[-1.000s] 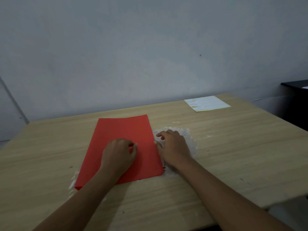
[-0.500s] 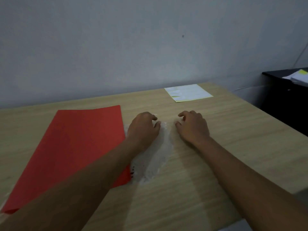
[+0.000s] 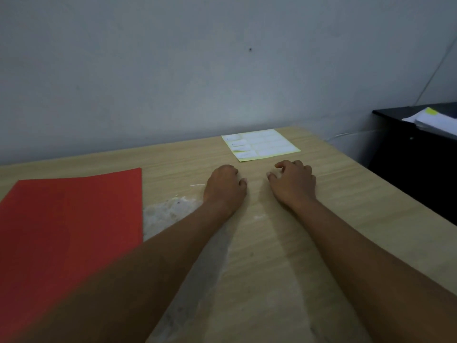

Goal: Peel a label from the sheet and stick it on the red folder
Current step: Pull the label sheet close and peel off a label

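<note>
left hand [image 3: 224, 185]: curled loosely, empty, just short of label sheet [image 3: 260, 144]
right hand [image 3: 293, 184]: same, empty
red folder [image 3: 69, 219]: lay well left of the sheet

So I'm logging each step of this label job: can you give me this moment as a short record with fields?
left hand: empty, fingers curled, on the table
right hand: empty, fingers curled, on the table
label sheet: flat at the table's far edge, just beyond both hands, untouched
red folder: flat on the left, partly under the left forearm
table: wooden, with a whitish smear beside the folder
label on folder: none visible
step: peeling not yet begun
</note>
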Demonstrator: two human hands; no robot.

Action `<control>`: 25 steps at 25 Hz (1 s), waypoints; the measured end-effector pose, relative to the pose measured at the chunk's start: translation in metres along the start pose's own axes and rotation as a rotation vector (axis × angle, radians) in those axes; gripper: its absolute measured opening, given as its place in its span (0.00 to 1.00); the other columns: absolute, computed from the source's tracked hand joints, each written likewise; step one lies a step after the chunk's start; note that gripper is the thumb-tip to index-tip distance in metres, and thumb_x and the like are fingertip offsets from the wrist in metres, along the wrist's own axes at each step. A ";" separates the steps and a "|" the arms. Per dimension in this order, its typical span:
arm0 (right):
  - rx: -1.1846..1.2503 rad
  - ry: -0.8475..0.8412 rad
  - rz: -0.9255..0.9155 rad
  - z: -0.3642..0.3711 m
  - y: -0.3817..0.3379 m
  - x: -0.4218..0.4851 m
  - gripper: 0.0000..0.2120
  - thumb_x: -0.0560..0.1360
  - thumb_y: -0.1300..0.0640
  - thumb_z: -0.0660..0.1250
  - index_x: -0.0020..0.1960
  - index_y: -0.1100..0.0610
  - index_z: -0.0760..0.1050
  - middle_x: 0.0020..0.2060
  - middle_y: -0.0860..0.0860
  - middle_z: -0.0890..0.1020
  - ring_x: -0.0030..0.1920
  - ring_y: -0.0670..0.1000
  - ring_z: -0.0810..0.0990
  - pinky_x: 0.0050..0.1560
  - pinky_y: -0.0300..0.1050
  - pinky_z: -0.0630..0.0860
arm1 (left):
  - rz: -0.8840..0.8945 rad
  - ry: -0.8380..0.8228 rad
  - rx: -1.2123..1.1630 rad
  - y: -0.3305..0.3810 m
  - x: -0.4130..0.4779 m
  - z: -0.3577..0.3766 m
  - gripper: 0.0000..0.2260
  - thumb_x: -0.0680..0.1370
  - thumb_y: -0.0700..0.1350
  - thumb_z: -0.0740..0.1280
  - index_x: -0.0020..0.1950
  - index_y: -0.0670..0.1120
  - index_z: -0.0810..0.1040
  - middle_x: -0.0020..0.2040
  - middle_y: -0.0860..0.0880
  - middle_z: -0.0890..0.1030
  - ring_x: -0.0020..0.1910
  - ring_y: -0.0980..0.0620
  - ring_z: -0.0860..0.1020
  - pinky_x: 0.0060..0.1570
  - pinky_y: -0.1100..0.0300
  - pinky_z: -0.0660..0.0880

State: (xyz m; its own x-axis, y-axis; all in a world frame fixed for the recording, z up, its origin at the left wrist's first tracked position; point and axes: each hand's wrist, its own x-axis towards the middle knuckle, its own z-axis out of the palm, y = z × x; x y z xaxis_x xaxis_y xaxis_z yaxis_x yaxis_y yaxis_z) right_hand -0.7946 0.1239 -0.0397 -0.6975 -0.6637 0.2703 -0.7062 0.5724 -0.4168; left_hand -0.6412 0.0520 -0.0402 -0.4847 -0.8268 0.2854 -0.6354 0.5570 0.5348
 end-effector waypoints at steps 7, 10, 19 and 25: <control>0.028 0.012 0.066 0.013 0.014 0.052 0.19 0.77 0.45 0.65 0.65 0.49 0.75 0.68 0.53 0.72 0.68 0.59 0.68 0.66 0.54 0.64 | -0.007 -0.009 0.023 0.001 0.035 0.010 0.18 0.78 0.48 0.64 0.63 0.39 0.78 0.65 0.43 0.78 0.65 0.42 0.74 0.65 0.52 0.69; 0.037 -0.005 0.034 0.018 0.015 0.067 0.20 0.77 0.46 0.65 0.68 0.48 0.74 0.70 0.51 0.71 0.70 0.58 0.68 0.67 0.54 0.63 | 0.024 -0.025 0.042 0.001 0.048 0.012 0.18 0.78 0.48 0.62 0.64 0.40 0.78 0.65 0.44 0.78 0.64 0.43 0.74 0.64 0.51 0.70; -0.128 -0.054 -0.125 0.022 0.014 0.057 0.23 0.80 0.44 0.57 0.73 0.46 0.71 0.74 0.47 0.69 0.73 0.53 0.66 0.69 0.54 0.59 | 0.085 -0.092 0.140 -0.008 0.047 0.019 0.21 0.81 0.50 0.57 0.72 0.44 0.72 0.73 0.46 0.72 0.74 0.44 0.65 0.75 0.50 0.58; -0.073 -0.030 -0.180 0.012 0.003 0.016 0.19 0.80 0.47 0.60 0.67 0.53 0.75 0.66 0.50 0.74 0.67 0.53 0.72 0.64 0.50 0.65 | 0.106 -0.104 0.190 -0.017 0.010 0.000 0.22 0.81 0.50 0.56 0.73 0.43 0.71 0.73 0.45 0.72 0.74 0.45 0.66 0.75 0.52 0.57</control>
State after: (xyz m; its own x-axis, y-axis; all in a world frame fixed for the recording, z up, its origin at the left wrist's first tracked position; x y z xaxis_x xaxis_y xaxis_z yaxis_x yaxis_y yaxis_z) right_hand -0.8063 0.1088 -0.0468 -0.5557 -0.7722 0.3082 -0.8271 0.4757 -0.2993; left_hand -0.6350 0.0343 -0.0470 -0.6078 -0.7557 0.2438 -0.6745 0.6534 0.3437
